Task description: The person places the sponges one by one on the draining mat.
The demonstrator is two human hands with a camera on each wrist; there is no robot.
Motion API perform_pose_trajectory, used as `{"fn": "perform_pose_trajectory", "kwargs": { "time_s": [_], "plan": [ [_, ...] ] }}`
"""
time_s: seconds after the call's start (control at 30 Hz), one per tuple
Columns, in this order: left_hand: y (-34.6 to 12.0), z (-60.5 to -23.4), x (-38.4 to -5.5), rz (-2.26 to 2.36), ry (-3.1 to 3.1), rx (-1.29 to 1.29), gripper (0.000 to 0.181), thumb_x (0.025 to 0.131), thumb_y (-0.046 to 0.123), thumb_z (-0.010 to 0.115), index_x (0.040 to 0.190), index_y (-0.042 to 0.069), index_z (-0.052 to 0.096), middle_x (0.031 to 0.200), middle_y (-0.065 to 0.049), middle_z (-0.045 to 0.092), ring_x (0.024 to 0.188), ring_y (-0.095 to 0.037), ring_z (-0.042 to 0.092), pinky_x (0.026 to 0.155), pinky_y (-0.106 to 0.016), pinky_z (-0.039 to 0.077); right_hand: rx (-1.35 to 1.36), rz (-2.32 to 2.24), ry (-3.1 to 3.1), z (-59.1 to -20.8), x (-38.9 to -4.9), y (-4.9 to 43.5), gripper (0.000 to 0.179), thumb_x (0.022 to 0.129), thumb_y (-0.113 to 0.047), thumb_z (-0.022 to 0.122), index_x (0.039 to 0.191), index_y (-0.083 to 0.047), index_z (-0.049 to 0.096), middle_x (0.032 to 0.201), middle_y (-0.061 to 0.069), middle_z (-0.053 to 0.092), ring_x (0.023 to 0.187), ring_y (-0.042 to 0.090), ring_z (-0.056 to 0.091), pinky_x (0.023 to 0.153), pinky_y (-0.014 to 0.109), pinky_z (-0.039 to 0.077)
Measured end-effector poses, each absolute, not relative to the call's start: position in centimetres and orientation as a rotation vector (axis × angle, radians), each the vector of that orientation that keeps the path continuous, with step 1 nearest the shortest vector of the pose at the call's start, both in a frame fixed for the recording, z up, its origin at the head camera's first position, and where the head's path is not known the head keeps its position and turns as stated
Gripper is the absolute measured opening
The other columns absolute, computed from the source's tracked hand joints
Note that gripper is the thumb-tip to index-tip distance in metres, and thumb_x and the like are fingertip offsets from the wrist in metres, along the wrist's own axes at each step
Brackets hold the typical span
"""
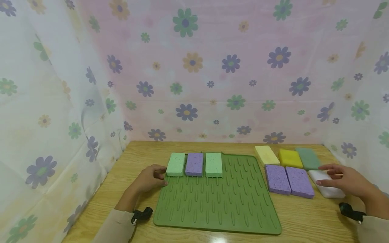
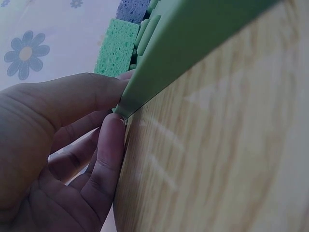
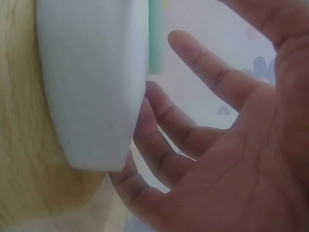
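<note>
A green ribbed mat lies on the wooden table. Along its top row sit a mint green sponge, a purple sponge and another mint green sponge. My left hand is at the mat's left edge; in the left wrist view its fingertips pinch the edge of the mat. To the right, my right hand reaches over a white sponge with fingers spread. In the right wrist view, several fingertips meet the far side of that white sponge, while the forefinger stands away from it.
Right of the mat lie two purple sponges, a pale yellow sponge, a bright yellow sponge and a grey-green sponge. Flowered cloth hangs behind the table and along both sides.
</note>
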State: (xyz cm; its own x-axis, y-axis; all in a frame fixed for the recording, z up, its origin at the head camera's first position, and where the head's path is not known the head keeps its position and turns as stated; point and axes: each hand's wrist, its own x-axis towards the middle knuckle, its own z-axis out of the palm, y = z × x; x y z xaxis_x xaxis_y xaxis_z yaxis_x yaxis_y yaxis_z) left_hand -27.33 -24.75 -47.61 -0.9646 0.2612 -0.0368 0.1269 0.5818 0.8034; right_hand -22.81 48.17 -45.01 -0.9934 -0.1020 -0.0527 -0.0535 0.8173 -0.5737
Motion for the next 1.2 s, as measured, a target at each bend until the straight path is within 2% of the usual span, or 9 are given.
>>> {"fn": "perform_pose_trajectory", "kwargs": {
  "time_s": [0.17,0.33,0.57,0.63,0.73,0.83,0.93,1.1,1.2],
  "plan": [
    [-24.6,-47.8,-27.3,1.317,2.659,0.316,0.063,0.086,0.019,0.087,0.143,0.015,0.062,0.139,-0.005,0.060,0.110,-0.020,0.064,0.089,-0.037,0.057,-0.085,-0.937,2.876,-45.4,-22.8,48.7,0.079,0.096,-0.040,0.074,0.150,0.008,0.041,0.140,0.048,0.042,0.118,0.064,0.049,0.079,0.059,0.055],
    [-24.7,-47.6,-27.3,1.318,2.672,0.301,0.063,0.085,0.018,0.087,0.143,0.016,0.063,0.138,-0.003,0.061,0.110,-0.020,0.063,0.089,-0.039,0.057,-0.056,-0.929,2.824,-45.3,-23.1,48.9,0.088,0.095,-0.040,0.075,0.152,0.011,0.032,0.139,0.050,0.039,0.118,0.063,0.047,0.079,0.055,0.055],
    [-24.9,-47.2,-27.3,1.319,2.668,0.306,0.062,0.086,0.020,0.086,0.143,0.016,0.062,0.139,-0.003,0.061,0.110,-0.020,0.063,0.089,-0.039,0.057,-0.022,-0.964,2.757,-45.7,-23.5,49.0,0.091,0.096,-0.036,0.075,0.148,0.018,0.024,0.137,0.052,0.036,0.115,0.054,0.053,0.073,0.034,0.055],
    [-25.0,-47.0,-27.3,1.313,2.670,0.312,0.063,0.086,0.020,0.086,0.144,0.015,0.062,0.139,-0.004,0.061,0.111,-0.020,0.063,0.088,-0.038,0.056,-0.012,-0.965,2.753,-45.9,-23.7,49.1,0.091,0.096,-0.037,0.075,0.146,0.020,0.025,0.137,0.051,0.037,0.112,0.049,0.056,0.072,0.031,0.055],
    [-25.1,-46.9,-27.4,1.307,2.672,0.325,0.063,0.087,0.021,0.086,0.144,0.012,0.061,0.139,-0.006,0.061,0.111,-0.021,0.063,0.087,-0.037,0.057,-0.007,-0.971,2.745,-45.9,-23.9,49.1,0.090,0.096,-0.037,0.075,0.144,0.021,0.026,0.135,0.049,0.041,0.105,0.033,0.061,0.072,0.030,0.056],
    [-25.2,-46.8,-27.4,1.302,2.674,0.328,0.063,0.086,0.021,0.086,0.144,0.012,0.061,0.139,-0.007,0.061,0.110,-0.021,0.063,0.087,-0.037,0.057,0.002,-0.984,2.745,-45.8,-23.9,49.0,0.089,0.095,-0.036,0.075,0.143,0.021,0.027,0.132,0.046,0.046,0.100,0.019,0.059,0.071,0.030,0.057],
    [-25.2,-46.9,-27.4,1.311,2.679,0.336,0.063,0.086,0.020,0.087,0.143,0.012,0.062,0.139,-0.008,0.061,0.110,-0.022,0.063,0.086,-0.037,0.057,0.005,-0.972,2.756,-45.7,-23.9,48.9,0.090,0.095,-0.037,0.075,0.144,0.021,0.026,0.131,0.046,0.045,0.100,0.021,0.060,0.071,0.031,0.056],
    [-25.1,-47.3,-27.3,1.314,2.661,0.332,0.063,0.086,0.021,0.087,0.143,0.014,0.062,0.139,-0.005,0.060,0.110,-0.021,0.062,0.087,-0.037,0.056,0.051,-0.960,2.760,-45.5,-23.4,49.1,0.093,0.096,-0.038,0.074,0.145,0.022,0.023,0.131,0.050,0.043,0.102,0.035,0.063,0.071,0.034,0.056],
    [-25.0,-47.4,-27.3,1.318,2.652,0.323,0.064,0.086,0.022,0.087,0.144,0.015,0.062,0.140,-0.004,0.060,0.110,-0.020,0.062,0.087,-0.038,0.057,0.064,-0.971,2.786,-45.2,-23.2,49.1,0.091,0.097,-0.038,0.073,0.145,0.022,0.023,0.128,0.048,0.043,0.100,0.036,0.062,0.069,0.035,0.056]
  ]
}}
